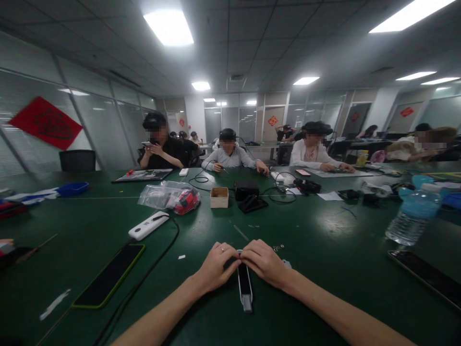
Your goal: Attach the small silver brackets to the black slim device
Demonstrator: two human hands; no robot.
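A long narrow device [244, 281] with a white rim and a black inner face lies on the green table, pointing toward me. Its near end carries a grey block [247, 303]. My left hand [218, 264] is closed at the device's far end, thumb and fingers pinched together; a ring shows on one finger. From the other side my right hand [264, 262] is closed too, its fingertips meeting the left ones over that end. Some dark material shows beneath my left fingers. What exactly the fingertips pinch is partly hidden. A small pale piece [287, 264] peeks out beside my right wrist.
Left lie a phone with a green edge [110, 276], a white device [149, 226] and a black cable [175, 235]. Ahead are a small box [219, 198] and a plastic bag [169, 196]. A water bottle [412, 214] and another phone [425, 276] are right. People sit opposite.
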